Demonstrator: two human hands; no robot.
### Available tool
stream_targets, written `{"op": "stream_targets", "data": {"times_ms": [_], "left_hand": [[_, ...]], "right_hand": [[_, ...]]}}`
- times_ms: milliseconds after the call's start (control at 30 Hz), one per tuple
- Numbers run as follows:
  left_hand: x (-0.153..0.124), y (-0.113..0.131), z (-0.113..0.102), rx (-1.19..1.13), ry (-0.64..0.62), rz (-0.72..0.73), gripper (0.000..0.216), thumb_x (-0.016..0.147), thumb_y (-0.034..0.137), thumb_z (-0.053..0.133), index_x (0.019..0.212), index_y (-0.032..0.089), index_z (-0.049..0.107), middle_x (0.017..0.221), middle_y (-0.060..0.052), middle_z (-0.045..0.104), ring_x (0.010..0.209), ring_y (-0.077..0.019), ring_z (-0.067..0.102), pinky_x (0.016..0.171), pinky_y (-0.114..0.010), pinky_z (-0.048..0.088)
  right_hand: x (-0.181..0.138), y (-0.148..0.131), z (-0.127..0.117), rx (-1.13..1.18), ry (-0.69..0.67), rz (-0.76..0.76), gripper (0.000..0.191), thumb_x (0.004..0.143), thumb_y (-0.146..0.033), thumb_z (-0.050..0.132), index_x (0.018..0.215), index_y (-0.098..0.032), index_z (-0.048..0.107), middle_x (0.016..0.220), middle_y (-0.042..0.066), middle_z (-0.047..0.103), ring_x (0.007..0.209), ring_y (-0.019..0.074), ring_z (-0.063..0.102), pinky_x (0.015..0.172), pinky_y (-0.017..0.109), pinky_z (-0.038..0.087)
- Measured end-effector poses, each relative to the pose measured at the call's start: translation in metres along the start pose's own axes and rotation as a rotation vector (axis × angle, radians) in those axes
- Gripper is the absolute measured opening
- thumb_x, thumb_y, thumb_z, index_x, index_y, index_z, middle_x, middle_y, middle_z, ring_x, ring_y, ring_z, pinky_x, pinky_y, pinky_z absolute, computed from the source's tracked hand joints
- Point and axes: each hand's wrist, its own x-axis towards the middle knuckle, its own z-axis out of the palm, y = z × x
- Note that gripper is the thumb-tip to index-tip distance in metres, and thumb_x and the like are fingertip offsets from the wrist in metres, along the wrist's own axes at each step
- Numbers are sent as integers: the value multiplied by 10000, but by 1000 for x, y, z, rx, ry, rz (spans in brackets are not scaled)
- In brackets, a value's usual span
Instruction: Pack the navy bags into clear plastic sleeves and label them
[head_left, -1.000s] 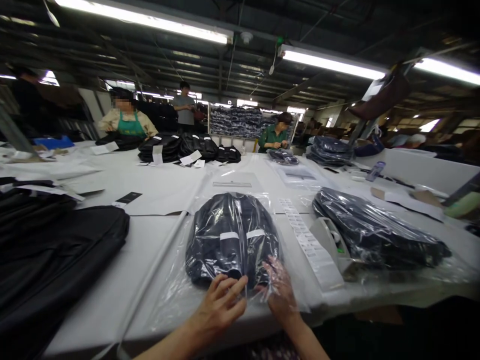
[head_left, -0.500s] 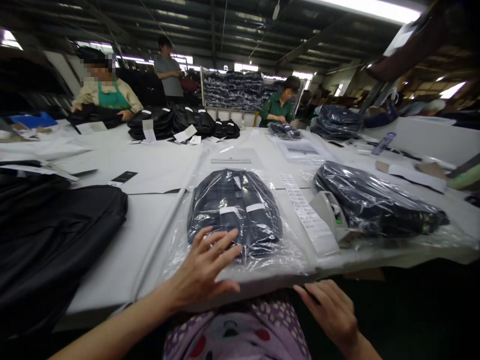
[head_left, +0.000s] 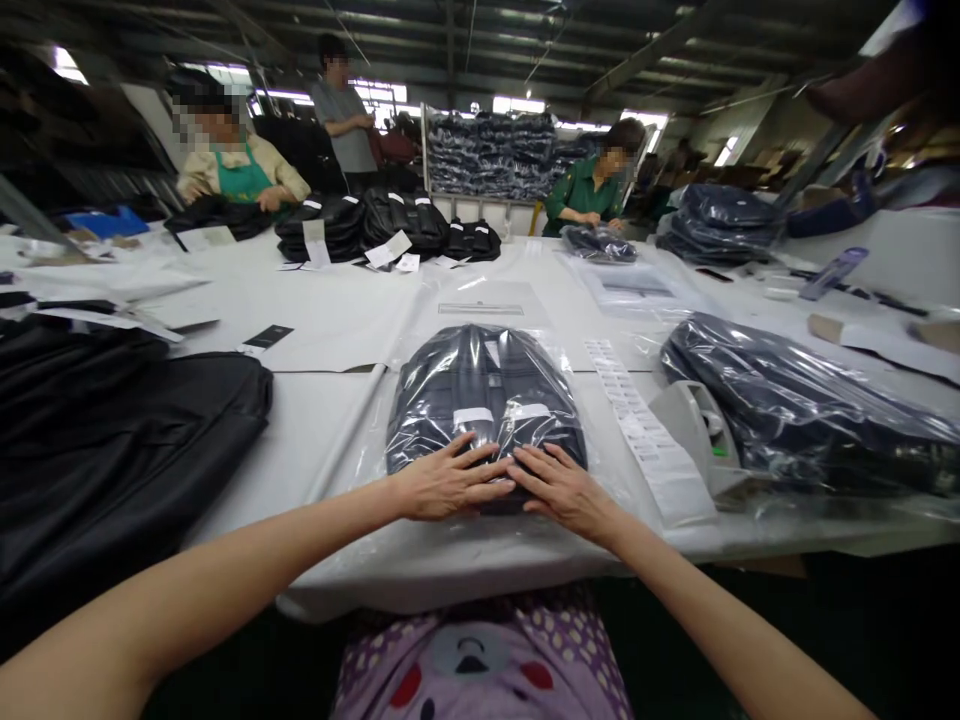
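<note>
A folded dark garment in a clear plastic bag (head_left: 484, 395) lies on the white table (head_left: 315, 440) right in front of me. My left hand (head_left: 442, 480) and my right hand (head_left: 564, 488) both rest flat, fingers spread, on the near end of the bagged garment, fingertips almost touching each other. Neither hand grips anything. A strip of white stickers (head_left: 637, 430) lies just right of the bag.
A grey tape dispenser (head_left: 701, 440) and a stack of bagged garments (head_left: 810, 405) sit to the right. Loose black garments (head_left: 112, 440) are heaped at the left. Across the table, people handle more black garments (head_left: 382, 225); papers and tags lie about.
My right hand came up from below the table edge onto the bag. My left hand shifted slightly right, so both now press the bag's near end. The view tilted down.
</note>
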Motion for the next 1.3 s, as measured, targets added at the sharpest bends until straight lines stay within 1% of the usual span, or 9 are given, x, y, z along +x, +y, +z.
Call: {"op": "stream_targets", "data": {"times_ms": [200,400,500,667,800,933,1133,1233,1300], "left_hand": [[4,-5,18,23,-4,5,474,918,248,435,1371,316,315,1486,-30,258,1361,-283,202,1091,-563,128],[9,-16,17,-35,-25,-6,506,909,308,461,1385,322,288,1486,-28,266,1357,-266,216,1095,-513,142],[10,-19,15,-84,-41,-16,536,904,369,466,1396,339,256,1485,-26,269,1357,-263,216,1097,-505,126],[13,-20,12,-102,-81,-3,521,912,385,438,1397,336,256,1486,-44,265,1359,-285,203,1086,-535,129],[13,-17,8,-71,-84,-3,530,907,375,447,1398,327,252,1482,-57,273,1349,-298,226,1066,-558,183],[11,-11,6,-13,-35,-8,521,892,283,476,1376,349,296,1467,-69,304,1339,-311,252,1046,-580,214],[9,-10,7,-22,-50,0,589,863,232,494,1384,372,259,1480,-65,271,1348,-318,225,1045,-597,206],[9,-10,7,-33,-59,-11,556,886,231,451,1385,376,252,1481,-65,268,1353,-314,214,1046,-600,196],[10,-10,8,-39,-53,-17,547,891,226,441,1382,381,254,1480,-64,272,1353,-310,216,1048,-598,194]], "right_hand": [[-4,16,34,-62,108,-11,375,898,-299,491,1272,-273,482,1322,73,519,1275,238,396,1044,480,304],[-14,5,6,-47,125,-19,473,859,-367,534,1294,-200,452,1332,126,492,1258,277,399,1009,486,336],[-39,-18,-7,-25,152,-48,325,847,-324,565,1147,-200,562,1129,106,616,1058,232,544,907,408,405],[-44,-41,7,-134,82,21,250,884,-153,463,1109,-120,568,958,108,632,847,204,570,758,361,442],[-29,-41,13,-153,133,41,256,904,-111,348,957,-114,599,921,126,623,817,206,551,752,370,442],[-41,-43,12,-25,197,9,280,916,-101,293,983,-105,564,804,99,606,745,183,531,701,330,429],[-55,-53,20,2,108,57,214,904,-324,446,901,-131,540,713,57,550,675,195,494,621,329,400],[-52,-57,14,-42,83,8,112,889,-201,463,837,-147,546,665,32,530,631,181,485,565,310,379],[-49,-57,6,-64,80,-16,160,877,-106,427,790,-157,552,655,26,535,609,171,484,554,308,377]]}}
